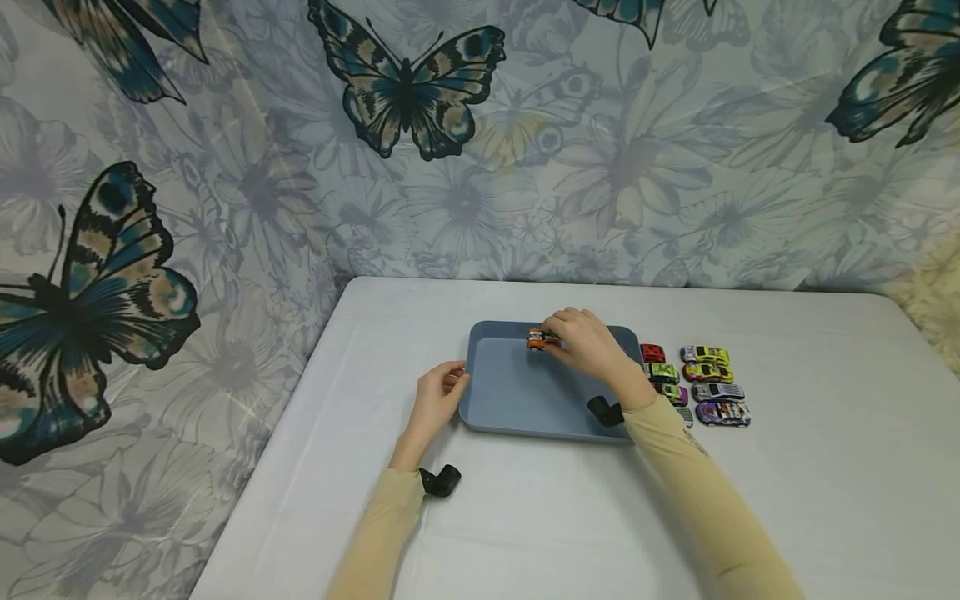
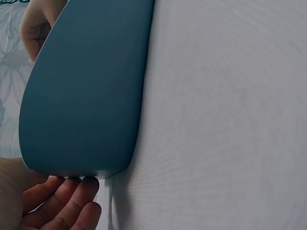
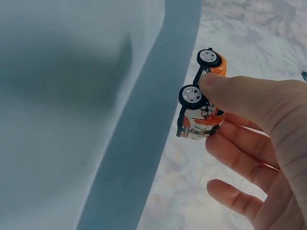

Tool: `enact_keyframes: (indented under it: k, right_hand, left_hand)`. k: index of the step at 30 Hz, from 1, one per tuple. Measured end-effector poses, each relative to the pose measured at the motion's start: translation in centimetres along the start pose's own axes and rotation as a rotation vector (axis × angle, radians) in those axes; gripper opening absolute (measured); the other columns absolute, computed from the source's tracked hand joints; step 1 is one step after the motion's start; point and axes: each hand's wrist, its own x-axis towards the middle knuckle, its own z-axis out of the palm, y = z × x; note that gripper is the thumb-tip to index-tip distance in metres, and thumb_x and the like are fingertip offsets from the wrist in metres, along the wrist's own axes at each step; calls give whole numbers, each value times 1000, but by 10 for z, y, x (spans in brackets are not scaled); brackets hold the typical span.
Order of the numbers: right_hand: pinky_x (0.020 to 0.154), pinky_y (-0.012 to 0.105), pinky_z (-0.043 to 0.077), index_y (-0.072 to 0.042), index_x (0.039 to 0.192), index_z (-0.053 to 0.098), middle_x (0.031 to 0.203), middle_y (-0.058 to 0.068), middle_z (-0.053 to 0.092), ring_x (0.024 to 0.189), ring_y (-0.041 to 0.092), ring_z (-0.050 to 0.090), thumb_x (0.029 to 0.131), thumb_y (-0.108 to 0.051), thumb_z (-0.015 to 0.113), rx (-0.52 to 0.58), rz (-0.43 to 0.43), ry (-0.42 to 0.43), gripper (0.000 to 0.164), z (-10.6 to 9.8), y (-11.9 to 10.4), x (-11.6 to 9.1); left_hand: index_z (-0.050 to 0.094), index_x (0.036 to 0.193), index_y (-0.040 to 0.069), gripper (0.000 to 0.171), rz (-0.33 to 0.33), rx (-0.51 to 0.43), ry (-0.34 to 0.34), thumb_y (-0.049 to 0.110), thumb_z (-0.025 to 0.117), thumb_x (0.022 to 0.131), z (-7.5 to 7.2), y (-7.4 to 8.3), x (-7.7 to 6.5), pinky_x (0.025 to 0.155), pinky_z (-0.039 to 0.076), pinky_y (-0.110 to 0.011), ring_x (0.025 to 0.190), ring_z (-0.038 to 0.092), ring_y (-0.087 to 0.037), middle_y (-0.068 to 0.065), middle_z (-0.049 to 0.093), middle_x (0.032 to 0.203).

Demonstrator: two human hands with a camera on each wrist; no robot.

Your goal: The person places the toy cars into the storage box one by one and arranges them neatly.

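Observation:
A blue-grey rectangular tray (image 1: 551,392) lies on the white table. My right hand (image 1: 588,343) pinches an orange toy car (image 1: 538,338) over the tray's far side. In the right wrist view, thumb and fingers hold the car (image 3: 204,96) by its sides, with its white-spoked wheels and patterned end showing beside the tray's rim (image 3: 139,129). At the tray's left end, my left hand (image 1: 438,392) holds the edge. The left wrist view shows the thumb at the rim and curled fingertips (image 2: 88,187) against the outer wall of the tray (image 2: 81,110).
Several toy cars stand in two columns right of the tray, among them a purple car (image 1: 723,414), a grey car (image 1: 717,392) and a red car (image 1: 652,353). My right forearm partly covers the nearer column. A butterfly-print cloth (image 1: 465,200) hangs behind the table (image 1: 525,517).

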Motion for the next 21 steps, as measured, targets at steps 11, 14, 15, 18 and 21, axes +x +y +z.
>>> enact_keyframes:
  k: [11,14,15,18,21]
  right_hand:
    - [67,40,48,-4,93,67,85,8,64,77,24,58,77,-12,76,34,-32,-38,20,17,-6,24]
    - [67,40,48,-4,91,67,84,7,64,76,24,58,77,-13,76,33,-47,-28,18,22,-7,29]
    - [67,40,48,-5,90,66,83,7,64,75,24,58,77,-13,76,33,-49,-27,18,24,-8,30]
    - [67,40,48,-5,90,66,83,7,64,76,24,58,77,-14,76,29,-48,-31,18,31,-9,34]
    - [68,40,48,-4,90,66,83,7,63,76,24,58,78,-14,76,33,-44,-43,18,37,-12,37]
  left_hand:
    - [62,109,-9,23,9,5,-4,4,60,89,0,1,0,69,55,-29,78,64,-24,-17,64,92]
    - [62,109,-9,24,7,7,-6,4,60,89,-1,2,1,69,55,-29,79,63,-24,-17,64,93]
    - [62,109,-9,24,6,10,-6,5,60,89,-1,2,1,69,55,-29,79,63,-25,-17,64,93]
    - [61,109,-9,24,-2,9,-7,4,60,89,0,2,1,69,55,-28,79,64,-25,-17,64,93]
    - [61,109,-9,24,-12,6,-6,4,60,89,0,2,0,69,55,-28,79,64,-25,-17,64,93]
